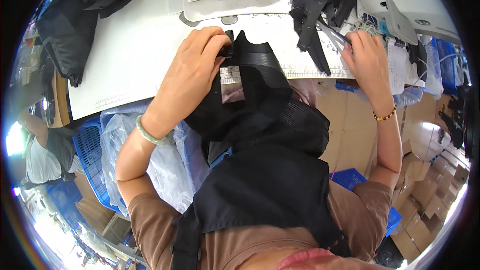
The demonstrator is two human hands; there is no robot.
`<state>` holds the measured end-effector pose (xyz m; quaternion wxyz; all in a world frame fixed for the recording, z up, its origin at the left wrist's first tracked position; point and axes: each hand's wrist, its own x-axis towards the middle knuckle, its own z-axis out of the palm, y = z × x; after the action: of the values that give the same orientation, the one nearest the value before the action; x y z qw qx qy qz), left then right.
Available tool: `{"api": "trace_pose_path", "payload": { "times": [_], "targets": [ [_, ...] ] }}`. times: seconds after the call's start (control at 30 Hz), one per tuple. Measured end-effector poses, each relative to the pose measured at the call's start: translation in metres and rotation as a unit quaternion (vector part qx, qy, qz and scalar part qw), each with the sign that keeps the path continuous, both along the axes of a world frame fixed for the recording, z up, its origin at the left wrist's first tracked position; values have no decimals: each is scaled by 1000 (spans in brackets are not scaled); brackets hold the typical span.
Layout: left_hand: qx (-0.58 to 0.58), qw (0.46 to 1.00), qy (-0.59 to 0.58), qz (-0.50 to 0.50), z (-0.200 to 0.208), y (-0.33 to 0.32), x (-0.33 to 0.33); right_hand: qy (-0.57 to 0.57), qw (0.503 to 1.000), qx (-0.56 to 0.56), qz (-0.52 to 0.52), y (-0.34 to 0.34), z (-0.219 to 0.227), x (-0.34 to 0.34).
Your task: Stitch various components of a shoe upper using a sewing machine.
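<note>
My left hand [195, 65], a pale green bangle on its wrist, pinches the upper edge of a black fabric piece [262, 80] between bent fingers. That piece hangs over the table's front edge onto my lap; it has a smooth shiny band near its top and a mesh patch lower down. To the right, my right hand [369, 62], with a beaded bracelet, is closed on the handle of a pair of scissors [332, 31]. Their grey blades lie beside a heap of black fabric strips [320, 2], and the strips partly hide them.
A white sewing-machine table [132, 70] with a ruler strip along its front lies before me. More black fabric [70, 30] is piled at the far left. A blue crate [95, 155] with clear plastic bags stands below left. Cardboard boxes [422, 190] are at the lower right.
</note>
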<state>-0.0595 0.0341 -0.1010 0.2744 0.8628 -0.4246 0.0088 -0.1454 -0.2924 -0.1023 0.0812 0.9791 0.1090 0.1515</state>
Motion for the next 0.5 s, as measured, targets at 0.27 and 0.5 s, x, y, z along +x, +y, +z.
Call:
{"api": "trace_pose_path", "payload": {
  "times": [0.27,0.5],
  "targets": [
    [64,991,50,-110,8,-2,23,119,981,135,-78,0,25,-4],
    [19,990,86,-107,0,5,29,192,981,33,-12,4,51,-5]
  ]
}}
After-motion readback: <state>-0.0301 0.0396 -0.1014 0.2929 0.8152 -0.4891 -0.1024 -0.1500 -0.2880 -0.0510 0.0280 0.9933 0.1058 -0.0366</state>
